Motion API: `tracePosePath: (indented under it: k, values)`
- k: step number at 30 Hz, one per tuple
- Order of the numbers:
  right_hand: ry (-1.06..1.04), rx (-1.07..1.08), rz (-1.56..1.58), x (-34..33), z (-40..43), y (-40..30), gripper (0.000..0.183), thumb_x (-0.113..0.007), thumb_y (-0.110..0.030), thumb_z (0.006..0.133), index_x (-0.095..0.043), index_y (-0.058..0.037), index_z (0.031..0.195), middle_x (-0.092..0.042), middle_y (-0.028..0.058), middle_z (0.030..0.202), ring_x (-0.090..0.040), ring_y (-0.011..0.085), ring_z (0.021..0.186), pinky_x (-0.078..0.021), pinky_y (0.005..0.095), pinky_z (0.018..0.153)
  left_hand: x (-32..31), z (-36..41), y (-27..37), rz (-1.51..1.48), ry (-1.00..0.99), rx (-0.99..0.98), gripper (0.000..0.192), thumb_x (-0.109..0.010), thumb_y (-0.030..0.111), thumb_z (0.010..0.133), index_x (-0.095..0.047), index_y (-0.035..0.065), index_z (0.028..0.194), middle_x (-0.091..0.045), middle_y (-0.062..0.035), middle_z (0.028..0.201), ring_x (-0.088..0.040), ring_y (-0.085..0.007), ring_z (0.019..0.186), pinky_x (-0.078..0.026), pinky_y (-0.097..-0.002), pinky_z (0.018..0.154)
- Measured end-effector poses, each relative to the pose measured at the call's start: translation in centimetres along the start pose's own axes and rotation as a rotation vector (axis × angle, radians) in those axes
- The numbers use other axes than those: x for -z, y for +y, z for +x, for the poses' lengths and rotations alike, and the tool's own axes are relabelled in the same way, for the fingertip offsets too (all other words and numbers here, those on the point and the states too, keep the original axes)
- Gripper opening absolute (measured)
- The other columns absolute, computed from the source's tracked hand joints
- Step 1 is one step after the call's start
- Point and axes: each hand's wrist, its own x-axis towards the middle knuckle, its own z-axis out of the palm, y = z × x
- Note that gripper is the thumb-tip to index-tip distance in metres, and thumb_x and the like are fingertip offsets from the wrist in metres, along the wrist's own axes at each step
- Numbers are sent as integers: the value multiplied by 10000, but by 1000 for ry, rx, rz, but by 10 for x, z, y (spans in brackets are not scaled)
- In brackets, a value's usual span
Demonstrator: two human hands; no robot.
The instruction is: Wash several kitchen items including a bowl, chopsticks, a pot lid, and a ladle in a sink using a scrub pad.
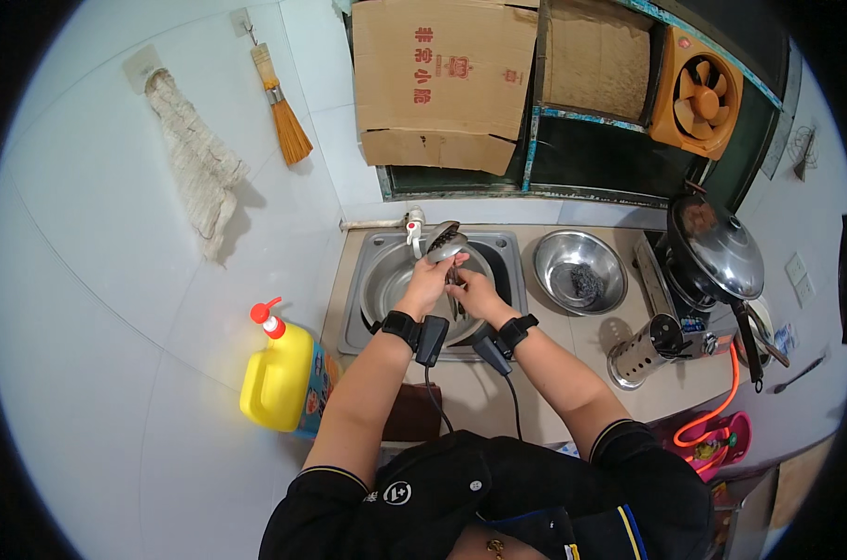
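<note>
My left hand (429,283) grips metal ladles (446,246) just below their round heads, in front of the faucet (414,227). At least one head looks perforated. The fingers of my right hand (481,295) close around the utensils' handles, which point down over a large steel basin (385,283). That basin sits inside the steel sink (353,329). How many utensils there are, I cannot tell, since my hands cover part of them.
Right of the sink is a steel bowl (548,269) holding a steel wool scourer (587,282). Beyond are a perforated utensil holder (637,357), a gas stove (651,273) and a lidded wok (721,245). A yellow jug with a red pump (276,385) stands left.
</note>
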Motion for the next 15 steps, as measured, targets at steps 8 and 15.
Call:
tracePosePath:
  k: [8,15]
  values:
    - [37,95,36,-3,-6,5,154,-577,-139,687,-561,3,744,-547,175,677,-533,297,637,-409,339,585,2,-6,-3,-158,-39,94,251,-386,158,839,-433,-42,984,-508,-162,977,-502,-220,903,-403,-326,785]
    - [5,143,29,-2,-13,-2,137,-565,-108,714,-542,25,732,-522,113,618,-493,174,533,-404,283,518,4,-11,2,-191,-67,124,234,-390,139,834,-437,-34,985,-521,-156,938,-506,-213,891,-408,-309,777]
